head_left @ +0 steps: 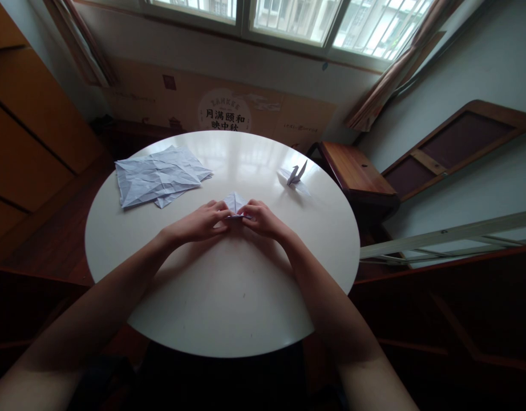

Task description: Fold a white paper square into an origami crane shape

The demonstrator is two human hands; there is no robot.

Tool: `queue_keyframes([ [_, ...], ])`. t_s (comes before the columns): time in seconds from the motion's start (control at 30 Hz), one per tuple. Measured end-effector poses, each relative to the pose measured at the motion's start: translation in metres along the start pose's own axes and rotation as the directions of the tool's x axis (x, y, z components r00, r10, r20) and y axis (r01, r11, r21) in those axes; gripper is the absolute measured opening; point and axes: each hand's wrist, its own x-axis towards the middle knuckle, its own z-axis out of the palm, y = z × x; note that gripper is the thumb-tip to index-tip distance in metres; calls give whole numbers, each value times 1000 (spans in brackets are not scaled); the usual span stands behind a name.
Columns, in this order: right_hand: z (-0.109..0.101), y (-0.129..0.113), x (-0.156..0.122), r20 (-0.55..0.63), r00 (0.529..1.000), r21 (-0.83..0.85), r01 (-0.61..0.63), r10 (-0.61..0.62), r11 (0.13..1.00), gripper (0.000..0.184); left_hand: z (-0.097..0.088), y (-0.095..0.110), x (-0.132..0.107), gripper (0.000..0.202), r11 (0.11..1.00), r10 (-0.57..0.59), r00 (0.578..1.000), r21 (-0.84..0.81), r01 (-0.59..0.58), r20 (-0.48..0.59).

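A small folded piece of white paper (236, 204) lies at the middle of the round white table (229, 297). My left hand (198, 222) pinches its left side with closed fingers. My right hand (263, 220) pinches its right side the same way. Both hands rest on the tabletop and meet over the paper, hiding its near part. A finished paper crane (296, 174) stands on the table to the far right of my hands.
Several creased white sheets (158, 177) lie spread at the table's far left. A wooden stool (352, 171) stands beyond the table's right edge. Cardboard boxes (224, 108) line the wall under the window. A wooden cabinet (27, 125) is at the left.
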Motion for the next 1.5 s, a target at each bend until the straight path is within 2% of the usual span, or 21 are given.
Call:
queue_keyframes([
  [1.5,1,4,0,1,1000,5,25,-25,1000,12,1,-1,0,33,1000,10,1000,22,-10,12],
])
